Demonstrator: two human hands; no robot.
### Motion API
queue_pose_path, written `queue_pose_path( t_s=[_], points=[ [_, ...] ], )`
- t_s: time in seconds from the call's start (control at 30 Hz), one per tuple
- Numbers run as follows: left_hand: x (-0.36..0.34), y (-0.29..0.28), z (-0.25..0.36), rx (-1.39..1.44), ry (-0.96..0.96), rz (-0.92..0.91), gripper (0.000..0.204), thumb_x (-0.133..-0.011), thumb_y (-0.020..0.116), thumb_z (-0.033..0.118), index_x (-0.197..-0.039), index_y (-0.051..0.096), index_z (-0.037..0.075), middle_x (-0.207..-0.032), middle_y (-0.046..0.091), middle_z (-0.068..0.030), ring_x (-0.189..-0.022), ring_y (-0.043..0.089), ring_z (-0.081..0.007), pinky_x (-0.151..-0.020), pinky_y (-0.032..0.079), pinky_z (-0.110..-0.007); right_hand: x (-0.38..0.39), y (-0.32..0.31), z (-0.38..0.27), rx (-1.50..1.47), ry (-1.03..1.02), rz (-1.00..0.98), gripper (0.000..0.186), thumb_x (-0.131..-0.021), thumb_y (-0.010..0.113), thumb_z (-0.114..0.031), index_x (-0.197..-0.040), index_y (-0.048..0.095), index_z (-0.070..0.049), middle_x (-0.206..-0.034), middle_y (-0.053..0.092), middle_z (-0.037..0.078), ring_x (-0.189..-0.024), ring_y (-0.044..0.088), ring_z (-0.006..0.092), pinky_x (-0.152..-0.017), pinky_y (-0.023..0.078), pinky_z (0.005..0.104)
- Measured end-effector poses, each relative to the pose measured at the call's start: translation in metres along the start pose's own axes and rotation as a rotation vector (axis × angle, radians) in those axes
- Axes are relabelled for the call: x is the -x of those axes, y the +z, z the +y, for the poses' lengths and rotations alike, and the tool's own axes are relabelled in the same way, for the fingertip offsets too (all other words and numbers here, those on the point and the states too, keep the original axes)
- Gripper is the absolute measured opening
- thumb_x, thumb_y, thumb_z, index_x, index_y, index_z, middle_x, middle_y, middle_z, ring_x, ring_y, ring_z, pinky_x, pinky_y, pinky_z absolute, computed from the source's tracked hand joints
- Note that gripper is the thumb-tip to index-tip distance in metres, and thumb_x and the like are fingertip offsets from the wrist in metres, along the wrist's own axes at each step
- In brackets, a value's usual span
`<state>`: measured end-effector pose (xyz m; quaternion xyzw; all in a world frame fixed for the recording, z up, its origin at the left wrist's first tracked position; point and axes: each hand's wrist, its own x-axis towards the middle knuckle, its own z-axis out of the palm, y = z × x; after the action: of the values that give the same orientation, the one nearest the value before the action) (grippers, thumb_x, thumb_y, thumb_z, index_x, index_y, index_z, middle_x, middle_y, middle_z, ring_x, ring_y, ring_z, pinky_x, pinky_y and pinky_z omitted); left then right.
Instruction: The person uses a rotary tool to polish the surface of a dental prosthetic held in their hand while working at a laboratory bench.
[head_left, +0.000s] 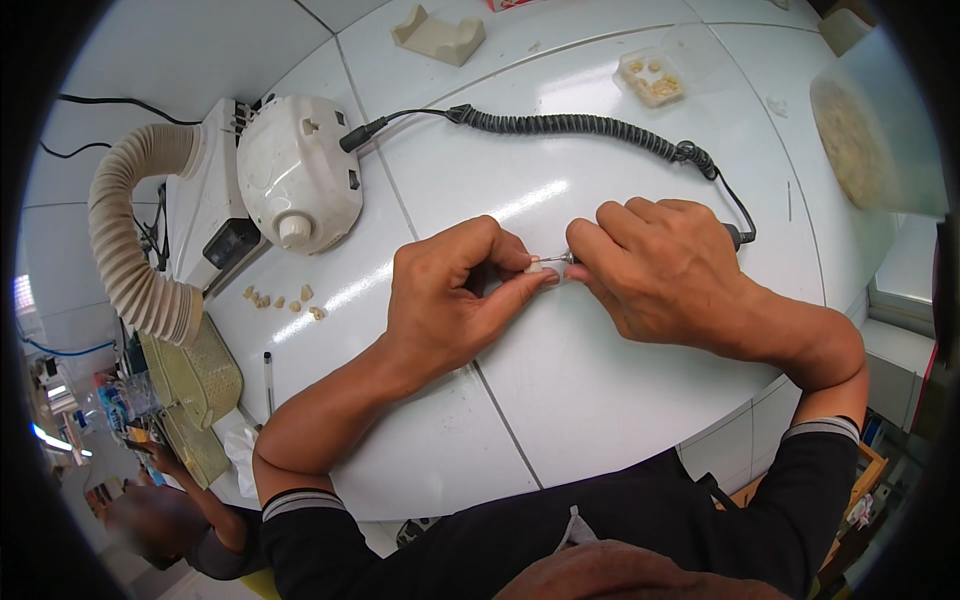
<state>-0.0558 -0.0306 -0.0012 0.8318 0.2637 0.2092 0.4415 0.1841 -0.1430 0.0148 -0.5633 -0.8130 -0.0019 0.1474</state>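
Observation:
My left hand (450, 285) pinches a small off-white, tooth-like piece (535, 267) between thumb and fingertips. My right hand (665, 265) is wrapped round a rotary handpiece (738, 237), most of which the fingers hide. Its thin metal bit (553, 260) points left and reaches the piece; whether it touches is too small to tell. From the back of the handpiece a black coiled cord (580, 123) runs to a white control box (300, 165) with a dial. Several cream-coloured small pieces (280, 302) lie loose on the table, left of my left hand.
A ribbed extraction hose (112, 215) curves down at the left, above a yellowish basket (215, 375). A pen (268, 383) lies near my left forearm. Beyond my hands are a clear tray of pieces (650, 80) and a beige cradle (437, 37). Another person (165, 520) sits at lower left.

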Motion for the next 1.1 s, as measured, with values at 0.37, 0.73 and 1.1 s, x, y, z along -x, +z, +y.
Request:
queue_pose_path(
  t_s=[0.37, 0.73, 1.1],
  points=[
    [-0.0010, 0.0010, 0.0005, -0.006, 0.050, 0.029, 0.024, -0.089, 0.098, 0.003, -0.093, 0.074, 0.000, -0.094, 0.082, -0.0096, -0.080, 0.077, -0.0104, -0.070, 0.061, -0.025, -0.0005, 0.0001, 0.0006, 0.008, -0.004, -0.002, 0.030, -0.105, 0.079, -0.033, -0.092, 0.064, -0.010, -0.073, 0.065, 0.006, -0.062, 0.071, 0.0234, -0.055, 0.054, 0.0384],
    [-0.0013, 0.0023, -0.0013, -0.007, 0.070, 0.031, 0.025, -0.089, 0.098, 0.002, -0.092, 0.073, 0.001, -0.094, 0.082, -0.0093, -0.081, 0.077, -0.0109, -0.070, 0.061, -0.025, -0.0010, -0.0019, -0.0005, 0.007, -0.011, -0.014, 0.029, -0.106, 0.078, -0.032, -0.091, 0.064, -0.010, -0.073, 0.066, 0.006, -0.061, 0.070, 0.0235, -0.055, 0.054, 0.0386],
    [-0.0007, 0.0028, -0.0015, -0.004, 0.100, 0.040, 0.027, -0.088, 0.097, 0.000, -0.090, 0.070, 0.001, -0.094, 0.082, -0.0104, -0.080, 0.078, -0.0119, -0.070, 0.061, -0.026, -0.0005, -0.0017, 0.0009, 0.006, -0.022, -0.016, 0.030, -0.106, 0.078, -0.032, -0.091, 0.064, -0.010, -0.072, 0.065, 0.006, -0.061, 0.071, 0.0244, -0.055, 0.053, 0.0391]
  ],
)
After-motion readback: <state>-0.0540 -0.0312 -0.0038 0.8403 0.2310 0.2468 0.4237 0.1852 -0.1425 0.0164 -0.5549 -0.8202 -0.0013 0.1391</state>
